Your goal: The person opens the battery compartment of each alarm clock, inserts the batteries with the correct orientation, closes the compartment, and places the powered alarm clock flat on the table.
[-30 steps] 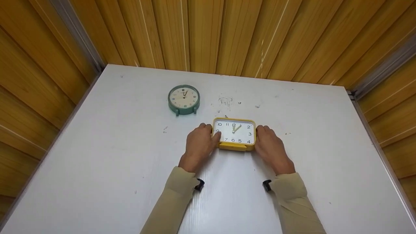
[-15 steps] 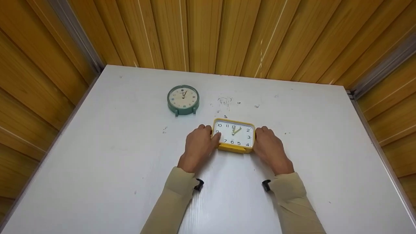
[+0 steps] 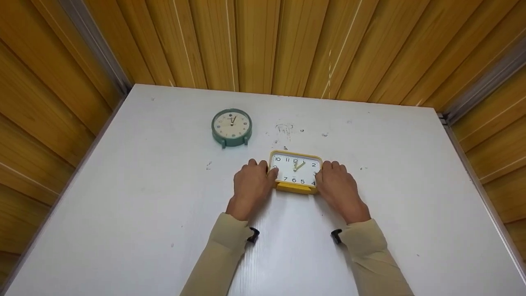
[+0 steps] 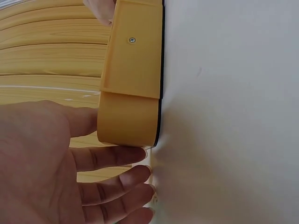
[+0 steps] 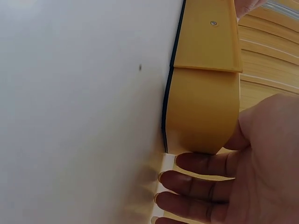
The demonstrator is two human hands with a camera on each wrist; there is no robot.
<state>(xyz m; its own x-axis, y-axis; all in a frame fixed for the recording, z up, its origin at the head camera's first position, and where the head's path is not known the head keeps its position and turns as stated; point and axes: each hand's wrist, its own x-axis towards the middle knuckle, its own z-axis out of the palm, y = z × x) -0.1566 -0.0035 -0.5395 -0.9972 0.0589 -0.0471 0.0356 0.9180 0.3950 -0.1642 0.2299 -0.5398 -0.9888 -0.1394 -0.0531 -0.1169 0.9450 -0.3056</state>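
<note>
A yellow rectangular clock [image 3: 294, 169] lies face up on the white table in the head view. My left hand [image 3: 251, 185] grips its left end, the thumb over the rim onto the face. At the opposite end, my right hand [image 3: 337, 187] holds on with its thumb across the frame's edge near the 3. In the left wrist view, the index finger [image 4: 112, 157] touches the end of the yellow case [image 4: 128, 119], whose dark back lies along the table. The right wrist view has the other end of the case [image 5: 203, 107] between thumb and index finger [image 5: 198, 161].
A round green clock [image 3: 231, 127] with two short feet lies face up on the table [image 3: 164, 197], behind and left of the yellow one. Brown wood-look panels [image 3: 254, 45] stand beyond the table's far edge and along both sides.
The yellow clock's right end has turned slightly toward me. My right thumb has come over onto the front rim of the clock. The green clock stays where it was.
</note>
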